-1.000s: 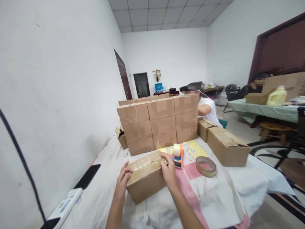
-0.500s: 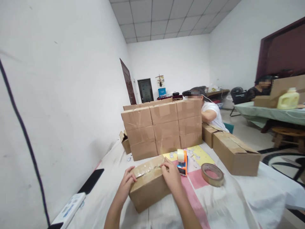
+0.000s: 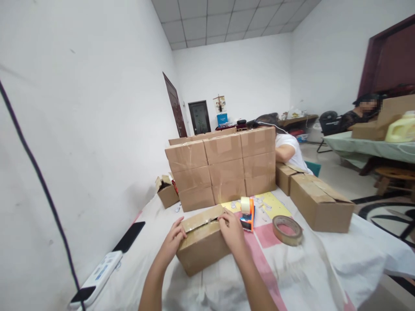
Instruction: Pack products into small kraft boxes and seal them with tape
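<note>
A small brown cardboard box (image 3: 204, 250) sits on the cloth in front of me, with shiny tape along its top and a narrow gap between its top flaps. My left hand (image 3: 174, 237) grips the box's left end, its fingers bent over the top edge. At the right end, my right hand (image 3: 231, 226) pinches the flap edge near the gap with curled fingers. Just beyond that hand stands an orange and blue tape dispenser (image 3: 248, 216) with a roll in it. A wide roll of brown tape (image 3: 287, 230) lies farther right.
Stacked cardboard boxes (image 3: 225, 170) form a wall across the table. Two longer boxes (image 3: 320, 205) stand at right, and an open box (image 3: 166, 193) at left. A power strip (image 3: 100, 274) and a black phone (image 3: 129, 236) lie by the wall. Two people sit beyond.
The right fingers have bent in closer at the flap edge, and the top flap looks lifted a little differently. My view has tilted slightly down. Both hands remain on the box.
</note>
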Motion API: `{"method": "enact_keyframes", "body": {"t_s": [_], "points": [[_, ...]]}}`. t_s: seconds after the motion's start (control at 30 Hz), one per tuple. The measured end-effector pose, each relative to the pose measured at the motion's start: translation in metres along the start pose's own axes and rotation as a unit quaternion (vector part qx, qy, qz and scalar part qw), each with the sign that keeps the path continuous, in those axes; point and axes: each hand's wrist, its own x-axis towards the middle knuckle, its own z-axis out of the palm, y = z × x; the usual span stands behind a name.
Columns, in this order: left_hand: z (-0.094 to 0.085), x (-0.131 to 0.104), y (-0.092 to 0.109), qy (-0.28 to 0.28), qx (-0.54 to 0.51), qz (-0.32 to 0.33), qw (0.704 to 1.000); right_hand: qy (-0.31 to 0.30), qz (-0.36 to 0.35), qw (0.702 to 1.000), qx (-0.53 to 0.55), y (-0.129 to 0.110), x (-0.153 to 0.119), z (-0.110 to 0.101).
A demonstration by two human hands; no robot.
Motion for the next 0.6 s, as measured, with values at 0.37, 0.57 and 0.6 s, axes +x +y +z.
{"method": "enact_keyframes", "body": {"t_s": [0.37, 0.57, 0.6], "points": [[0.002, -0.018, 0.009, 0.03, -0.036, -0.017, 0.999, 0.235, -0.062, 0.97, 0.025, 0.04, 0.028, -0.051], [0.006, -0.012, 0.013, 0.025, -0.06, -0.025, 0.998, 0.143, 0.192, 0.971, -0.017, 0.099, 0.077, -0.071], [0.005, -0.009, 0.013, 0.02, -0.06, -0.022, 0.998, 0.109, 0.2, 0.973, -0.029, 0.105, 0.082, -0.07]]}}
